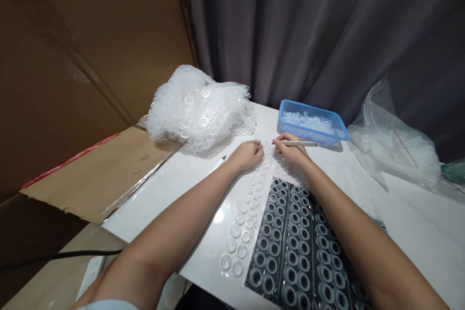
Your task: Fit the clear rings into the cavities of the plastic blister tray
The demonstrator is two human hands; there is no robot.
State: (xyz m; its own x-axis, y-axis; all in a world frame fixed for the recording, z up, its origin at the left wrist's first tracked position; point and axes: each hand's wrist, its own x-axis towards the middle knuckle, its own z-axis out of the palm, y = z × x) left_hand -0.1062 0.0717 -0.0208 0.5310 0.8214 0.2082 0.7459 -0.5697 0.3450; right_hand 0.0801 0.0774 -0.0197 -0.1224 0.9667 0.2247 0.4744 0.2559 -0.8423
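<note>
My left hand point(248, 153) rests knuckles-up on a clear plastic sheet of small rings point(250, 208), fingers curled and pressed on its far end. My right hand point(290, 151) pinches a thin metal tool point(301, 143), like tweezers or a pick, its tip pointing left toward the left fingertips. The clear sheet lies partly over a black mat point(290, 252) holding rows of clear rings, which runs toward me under my right forearm.
A heap of used clear ring sheets point(198, 106) lies at the back left. A blue mesh basket point(312, 121) with loose rings stands behind my hands. A clear plastic bag point(395, 145) sits on the right. Cardboard point(90, 174) borders the white table point(174, 193) at left; a power strip point(90, 271) is below.
</note>
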